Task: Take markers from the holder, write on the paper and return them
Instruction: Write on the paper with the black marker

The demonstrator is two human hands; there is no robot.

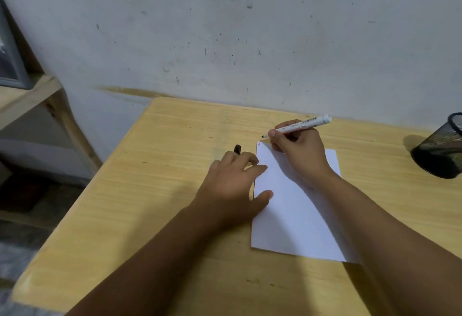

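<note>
pale wooden desk (pixel 155 190) fills the lower view, butted against a scuffed grey wall (pixel 250 28). nearest, two bare forearms reach in over it. a white sheet of paper (pixel 287 215) lies flat on the desk. the left hand (pixel 232 185) presses on the paper's left edge, thumb and forefinger spread onto the sheet, its other fingers curled on a black marker cap (pixel 237 149). beyond, the right hand (pixel 297 148) is clamped on a white marker (pixel 300 126), black tip hovering just past the sheet's far left corner, beside small red marks (pixel 259 143). far right, a black mesh holder (pixel 442 150) stands well apart from the paper; whether markers are inside cannot be told
</note>
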